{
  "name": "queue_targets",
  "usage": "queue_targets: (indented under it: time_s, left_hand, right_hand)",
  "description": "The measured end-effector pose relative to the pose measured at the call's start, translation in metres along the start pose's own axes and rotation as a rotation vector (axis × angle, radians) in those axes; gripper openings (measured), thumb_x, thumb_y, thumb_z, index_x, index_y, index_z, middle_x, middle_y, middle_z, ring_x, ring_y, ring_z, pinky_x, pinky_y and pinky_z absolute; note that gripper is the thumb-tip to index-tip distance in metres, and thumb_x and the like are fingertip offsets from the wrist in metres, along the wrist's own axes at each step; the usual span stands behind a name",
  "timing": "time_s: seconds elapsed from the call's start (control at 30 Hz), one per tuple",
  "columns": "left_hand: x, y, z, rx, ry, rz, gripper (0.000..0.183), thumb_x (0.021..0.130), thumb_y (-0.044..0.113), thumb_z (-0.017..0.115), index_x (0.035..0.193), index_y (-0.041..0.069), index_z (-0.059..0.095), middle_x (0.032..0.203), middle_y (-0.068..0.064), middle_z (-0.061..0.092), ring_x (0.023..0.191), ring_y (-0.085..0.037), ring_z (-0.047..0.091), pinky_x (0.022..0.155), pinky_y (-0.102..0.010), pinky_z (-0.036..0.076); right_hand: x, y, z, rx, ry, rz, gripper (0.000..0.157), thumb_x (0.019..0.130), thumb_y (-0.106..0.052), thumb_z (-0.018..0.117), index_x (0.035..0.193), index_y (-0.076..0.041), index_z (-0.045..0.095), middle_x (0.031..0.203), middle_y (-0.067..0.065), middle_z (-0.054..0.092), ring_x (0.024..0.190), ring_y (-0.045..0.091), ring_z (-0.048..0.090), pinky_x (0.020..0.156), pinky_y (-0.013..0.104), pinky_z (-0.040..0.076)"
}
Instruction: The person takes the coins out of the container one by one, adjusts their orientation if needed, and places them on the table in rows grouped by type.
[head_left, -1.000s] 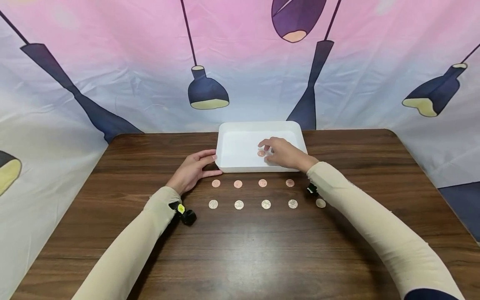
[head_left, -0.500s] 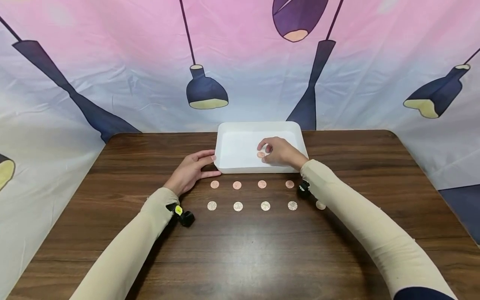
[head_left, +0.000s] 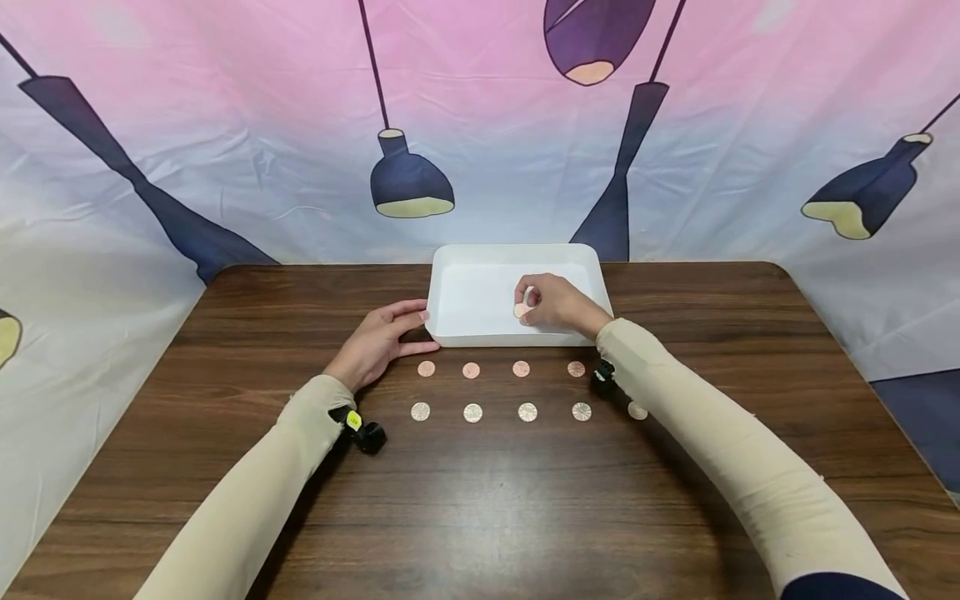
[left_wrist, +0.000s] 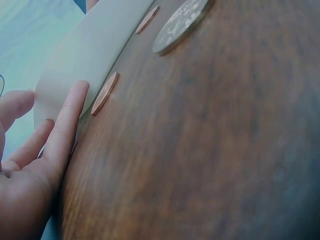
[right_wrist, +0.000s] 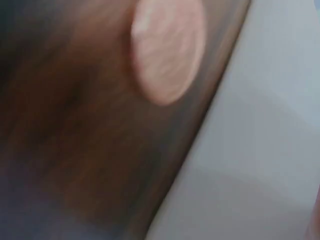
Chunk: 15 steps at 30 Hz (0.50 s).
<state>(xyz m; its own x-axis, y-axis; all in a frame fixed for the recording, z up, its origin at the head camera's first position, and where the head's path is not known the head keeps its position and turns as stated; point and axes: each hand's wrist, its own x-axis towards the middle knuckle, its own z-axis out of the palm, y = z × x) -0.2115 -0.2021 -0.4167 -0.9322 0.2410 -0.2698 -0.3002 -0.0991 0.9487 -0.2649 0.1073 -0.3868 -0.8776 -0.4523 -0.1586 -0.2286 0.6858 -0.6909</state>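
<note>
My right hand [head_left: 553, 302] is over the white tray [head_left: 472, 287], its thumb and fingers pinching a coin [head_left: 521, 310] that looks tilted up from the tray's floor. At the tray's left front corner, my left hand [head_left: 378, 342] touches the side with its fingers spread and fairly straight. In the left wrist view those fingertips lie along the tray wall [left_wrist: 75, 60]. Copper-coloured coins, among them one [head_left: 426, 368] at the left end, form a row before the tray. Nearer lies a row of silvery coins [head_left: 527, 412]. The right wrist view shows a copper coin [right_wrist: 169, 50] close up.
The tray stands near the far edge of a dark wooden table [head_left: 480, 517]. Behind it hangs a cloth [head_left: 300, 167] printed with lamps. The right sleeve [head_left: 697, 400] passes over the rightmost silvery coin [head_left: 637, 412], partly covering it.
The right hand's thumb and fingers have closed in on the coin in the tray, which has gone from flat to tilted. My left hand stays at the tray's corner.
</note>
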Motion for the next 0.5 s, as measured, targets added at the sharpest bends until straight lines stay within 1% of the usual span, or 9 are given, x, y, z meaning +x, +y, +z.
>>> queue_targets:
  time_s: [0.07,0.13,0.2,0.3,0.4,0.5]
  left_hand:
    - [-0.0006,0.0001,-0.0008,0.000,0.002,0.001,0.056,0.110,0.013,0.059,0.160,-0.001,0.038,0.162,-0.017,0.038,0.143,-0.037,0.048,0.100,-0.043,0.065]
    - [-0.0006,-0.0002,-0.0014,-0.002,0.005,0.003,0.056,0.110,0.012,0.059,0.160,-0.001,0.038,0.162,-0.017,0.038,0.144,-0.036,0.048,0.099,-0.043,0.065]
    - [-0.0006,-0.0007,-0.0013,-0.009,0.005,0.000,0.056,0.109,0.011,0.059,0.160,-0.002,0.038,0.162,-0.017,0.038,0.144,-0.036,0.047,0.099,-0.043,0.065]
    - [-0.0003,-0.0015,-0.0007,-0.017,0.001,-0.005,0.056,0.109,0.010,0.059,0.160,-0.002,0.038,0.162,-0.017,0.038,0.145,-0.036,0.046,0.100,-0.043,0.065]
    - [-0.0004,-0.0012,-0.0004,-0.021,0.000,-0.004,0.056,0.109,0.010,0.059,0.160,-0.002,0.038,0.162,-0.017,0.038,0.145,-0.036,0.046,0.100,-0.043,0.065]
    - [-0.0006,0.0004,0.0001,-0.019,0.002,0.003,0.056,0.109,0.010,0.059,0.159,-0.002,0.039,0.162,-0.018,0.038,0.144,-0.036,0.046,0.099,-0.043,0.065]
  right_hand:
    - [-0.0010,0.0004,0.0024,-0.021,-0.008,-0.047,0.019,0.093,0.003,0.073,0.106,-0.008,0.063,0.084,0.004,0.055,0.075,0.019,0.047,0.068,0.030,0.042]
    - [-0.0023,0.0011,0.0048,-0.048,-0.014,-0.077,0.019,0.095,0.002,0.069,0.109,-0.008,0.062,0.086,0.005,0.058,0.073,0.019,0.048,0.067,0.029,0.043]
    - [-0.0040,0.0012,0.0059,-0.068,-0.022,-0.085,0.021,0.097,0.002,0.068,0.114,-0.009,0.063,0.087,0.007,0.062,0.070,0.019,0.049,0.065,0.029,0.044]
    - [-0.0058,0.0022,0.0051,-0.098,-0.021,-0.095,0.022,0.099,-0.001,0.069,0.119,-0.009,0.066,0.089,0.008,0.064,0.071,0.018,0.051,0.064,0.028,0.044]
    - [-0.0068,0.0026,0.0020,-0.135,-0.021,-0.124,0.022,0.098,-0.003,0.070,0.120,-0.006,0.070,0.090,0.009,0.066,0.075,0.020,0.054,0.069,0.031,0.048]
    - [-0.0073,0.0010,-0.0025,-0.182,-0.026,-0.161,0.024,0.097,-0.004,0.070,0.121,-0.004,0.072,0.093,0.009,0.069,0.080,0.022,0.060,0.076,0.035,0.054]
